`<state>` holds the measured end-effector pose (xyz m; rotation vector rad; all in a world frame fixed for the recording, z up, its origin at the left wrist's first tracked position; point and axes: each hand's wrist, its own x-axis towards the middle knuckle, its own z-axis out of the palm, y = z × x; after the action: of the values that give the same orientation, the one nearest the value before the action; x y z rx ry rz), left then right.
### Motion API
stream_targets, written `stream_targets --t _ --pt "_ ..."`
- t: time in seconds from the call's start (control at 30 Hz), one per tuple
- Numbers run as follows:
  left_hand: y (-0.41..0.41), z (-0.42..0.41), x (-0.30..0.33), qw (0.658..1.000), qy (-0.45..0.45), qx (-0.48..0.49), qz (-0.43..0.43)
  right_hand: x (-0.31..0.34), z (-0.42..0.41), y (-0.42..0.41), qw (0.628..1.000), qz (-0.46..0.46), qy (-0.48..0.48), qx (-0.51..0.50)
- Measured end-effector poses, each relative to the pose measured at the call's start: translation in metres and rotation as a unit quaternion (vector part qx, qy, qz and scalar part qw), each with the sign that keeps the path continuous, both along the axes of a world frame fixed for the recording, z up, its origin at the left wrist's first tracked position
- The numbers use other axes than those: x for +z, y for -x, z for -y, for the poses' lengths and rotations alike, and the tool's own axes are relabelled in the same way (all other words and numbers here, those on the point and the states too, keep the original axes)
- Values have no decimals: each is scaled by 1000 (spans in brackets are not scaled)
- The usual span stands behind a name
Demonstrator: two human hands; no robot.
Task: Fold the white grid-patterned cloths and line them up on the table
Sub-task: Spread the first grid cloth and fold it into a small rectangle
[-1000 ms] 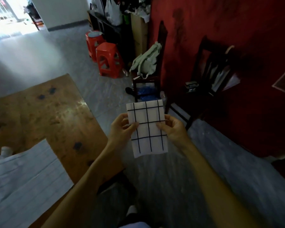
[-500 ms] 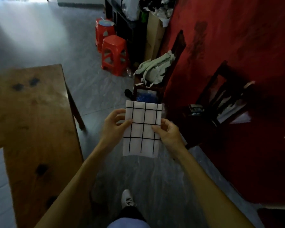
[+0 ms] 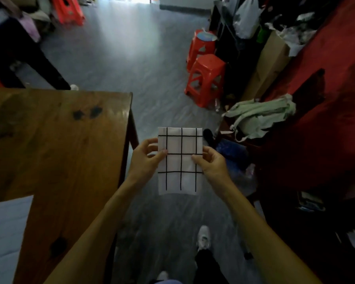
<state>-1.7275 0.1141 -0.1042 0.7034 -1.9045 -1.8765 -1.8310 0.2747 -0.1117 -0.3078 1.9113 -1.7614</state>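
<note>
A wooden table (image 3: 55, 152) fills the left side of the view, its far edge running across and its right edge dropping toward the viewer. A pale sheet (image 3: 6, 238) covers the table's near left corner. Just right of the table's right edge, above open grey floor (image 3: 131, 58), a person holds a folded white cloth with a black grid (image 3: 180, 160) upright in the air, clear of the tabletop. The left hand (image 3: 146, 160) pinches the cloth's left edge, thumb on the front and fingers curled behind. The right hand (image 3: 212, 162) pinches the right edge the same way. The cloth's lower edge hangs free below both hands. Beneath, a white shoe (image 3: 203, 237) stands on the floor. Further right, two red plastic stools (image 3: 205, 78) stand near a cardboard box (image 3: 268, 64). A pale green garment (image 3: 260, 115) lies draped over a dark chair beside a red wall (image 3: 336, 99). The floor stretches open from the table's far edge toward a bright doorway.
</note>
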Motion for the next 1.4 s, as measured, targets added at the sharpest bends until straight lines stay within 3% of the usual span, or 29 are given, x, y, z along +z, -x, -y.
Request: stream_targets --t 0.2,0.6,0.83,1.17,1.4 --pt "88 40 -8 997 32 73 21 -18 62 113 997 16 35 74" --pt "231 114 23 967 40 249 44 19 186 295 967 23 38 252" --pt "268 187 -4 941 1 336 47 -6 291 346 947 40 5 319" --pt "306 355 -32 897 -41 440 6 4 487 388 914 -30 -49 402" --pt "277 438 -33 822 -40 568 22 8 631 357 845 -52 -69 528"
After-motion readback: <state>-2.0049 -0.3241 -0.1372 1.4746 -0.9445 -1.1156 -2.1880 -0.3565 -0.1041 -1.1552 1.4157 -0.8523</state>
